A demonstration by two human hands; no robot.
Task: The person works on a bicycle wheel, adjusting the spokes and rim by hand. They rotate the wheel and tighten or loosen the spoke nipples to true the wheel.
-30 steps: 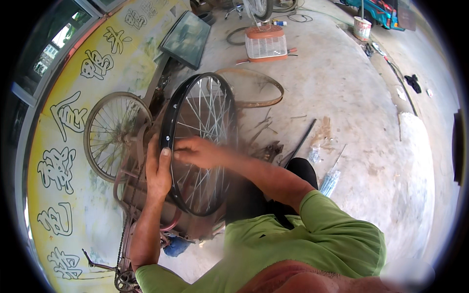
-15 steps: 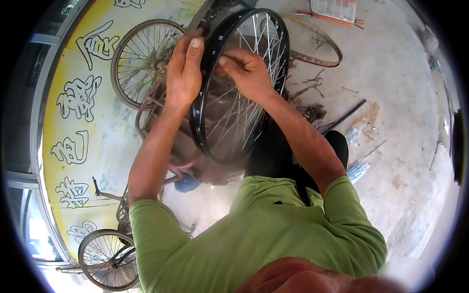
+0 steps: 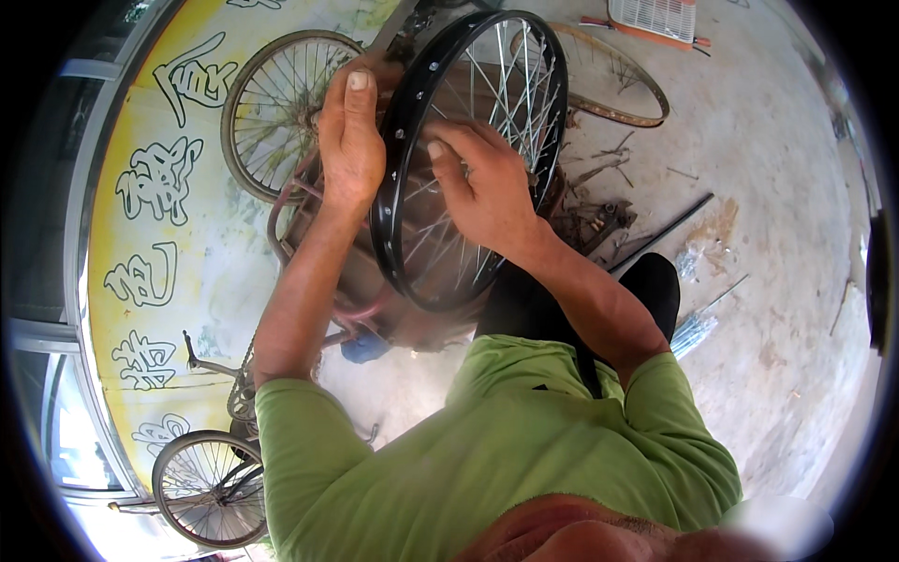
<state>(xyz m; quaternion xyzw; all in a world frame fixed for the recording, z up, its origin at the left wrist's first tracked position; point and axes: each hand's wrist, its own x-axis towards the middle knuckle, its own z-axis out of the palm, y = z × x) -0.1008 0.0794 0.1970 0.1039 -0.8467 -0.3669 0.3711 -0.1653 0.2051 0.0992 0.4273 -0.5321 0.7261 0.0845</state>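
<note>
A black bicycle wheel rim (image 3: 401,136) with silver spokes (image 3: 510,75) is tilted upright in front of me. Beside the rim's outer, left side is my left hand (image 3: 351,140), its thumb raised and the other fingers smeared or hidden behind it. Whether those fingers hold anything cannot be made out. My right hand (image 3: 492,183) reaches in among the spokes, its thumb apart from the forefinger and its blurred fingertips close to the rim's inner side. Nothing shows in the gap between thumb and forefinger.
An old bicycle wheel (image 3: 292,112) leans by the painted wall panel. Beyond my wheel lies a rusty bare rim (image 3: 646,119). Metal parts (image 3: 599,225), a dark rod (image 3: 670,229) and a bundle of spokes (image 3: 693,332) are on the floor at right. Another bicycle (image 3: 211,492) stands lower left.
My right hand has drawn back a little from the rim, and its thumb has parted from the forefinger. My left hand has shifted slightly left of the rim. The whole view has moved slightly.
</note>
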